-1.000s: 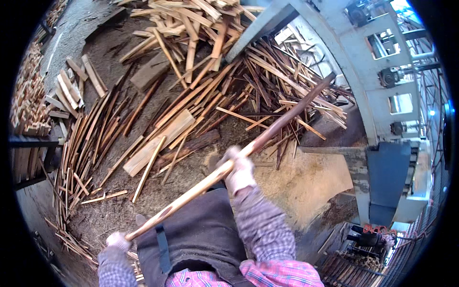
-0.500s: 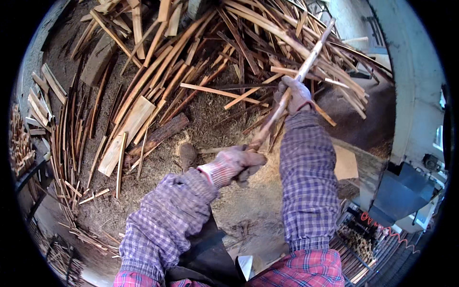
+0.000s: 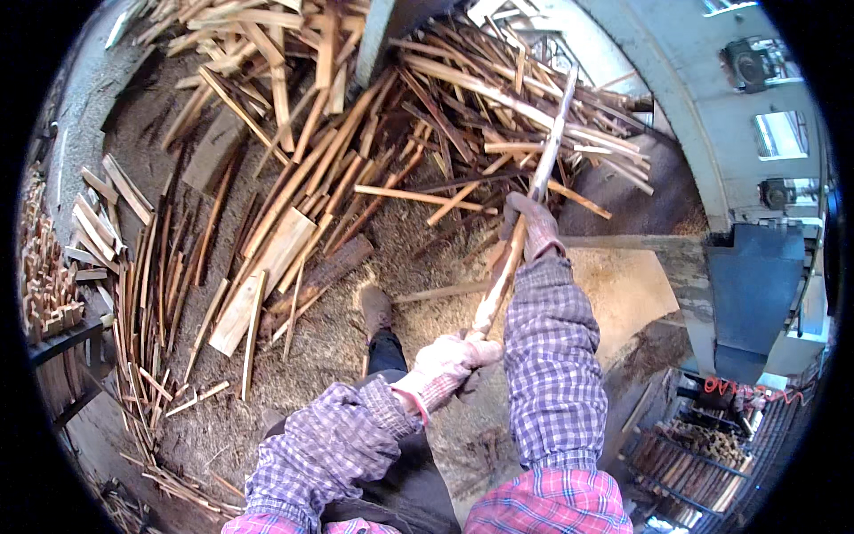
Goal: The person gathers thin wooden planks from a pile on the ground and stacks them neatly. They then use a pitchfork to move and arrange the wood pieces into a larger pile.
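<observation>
A long, slim wooden pole (image 3: 553, 147), pale and worn with darker patches, slants from near my body up toward the wood heap. My left hand (image 3: 447, 363), in a dirty whitish knit glove, is closed around its near end. Farther up the shaft, my right hand (image 3: 534, 228) grips it in a matching glove. The pole's far tip lies over a heap of split wood strips (image 3: 480, 80) at the back. Whether the tip touches them I cannot tell.
Long slats and bark strips (image 3: 294, 178) cover the ground ahead and left, with a wide board (image 3: 262, 280) among them. My shoe (image 3: 377, 311) stands on the sawdust. Blue-grey machinery (image 3: 756, 276) rises on the right, a metal post (image 3: 374, 40) at the back.
My view has shifted, so the surroundings sit farther right and lower on the left side. Both hands keep hold of the pole, which now stands steeper, its near end closer to me.
</observation>
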The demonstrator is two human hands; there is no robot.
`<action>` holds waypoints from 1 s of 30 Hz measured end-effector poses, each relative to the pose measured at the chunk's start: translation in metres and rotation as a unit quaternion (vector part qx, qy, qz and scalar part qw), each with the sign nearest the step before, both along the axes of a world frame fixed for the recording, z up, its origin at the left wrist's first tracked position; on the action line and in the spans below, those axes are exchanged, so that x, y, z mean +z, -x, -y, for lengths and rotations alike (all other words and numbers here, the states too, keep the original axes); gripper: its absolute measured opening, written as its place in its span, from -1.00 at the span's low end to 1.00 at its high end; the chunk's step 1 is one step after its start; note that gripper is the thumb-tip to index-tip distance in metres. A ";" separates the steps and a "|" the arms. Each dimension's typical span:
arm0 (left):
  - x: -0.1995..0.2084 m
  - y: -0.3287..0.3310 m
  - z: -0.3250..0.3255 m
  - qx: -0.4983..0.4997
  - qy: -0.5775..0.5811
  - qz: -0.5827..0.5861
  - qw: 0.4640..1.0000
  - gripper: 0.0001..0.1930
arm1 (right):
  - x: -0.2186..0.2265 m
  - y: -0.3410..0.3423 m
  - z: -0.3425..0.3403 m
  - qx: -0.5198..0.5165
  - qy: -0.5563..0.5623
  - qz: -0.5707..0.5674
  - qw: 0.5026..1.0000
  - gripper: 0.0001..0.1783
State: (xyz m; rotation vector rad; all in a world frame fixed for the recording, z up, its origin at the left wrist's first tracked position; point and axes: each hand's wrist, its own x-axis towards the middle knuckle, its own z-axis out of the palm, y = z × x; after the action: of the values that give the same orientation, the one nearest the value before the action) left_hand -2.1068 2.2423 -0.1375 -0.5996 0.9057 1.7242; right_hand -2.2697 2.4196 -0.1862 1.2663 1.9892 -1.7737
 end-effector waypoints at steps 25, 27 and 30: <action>0.051 0.024 -0.026 -0.219 0.143 -0.056 0.964 -0.70 | -0.001 -0.011 -0.027 0.013 0.115 -0.038 0.993 -0.65; 0.046 0.005 -0.015 -0.199 0.112 -0.119 0.966 -0.69 | 0.009 -0.015 -0.020 0.027 0.169 -0.044 0.984 -0.72; 0.057 -0.029 0.018 -0.071 0.017 0.012 0.997 -0.79 | 0.039 -0.041 0.015 0.017 0.113 -0.009 0.993 -0.74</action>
State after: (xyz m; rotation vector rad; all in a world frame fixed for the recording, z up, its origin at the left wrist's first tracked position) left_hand -2.0779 2.2248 -0.0802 -0.5635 0.9401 1.5743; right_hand -2.2288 2.4043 -0.1475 1.1433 1.7472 -1.9344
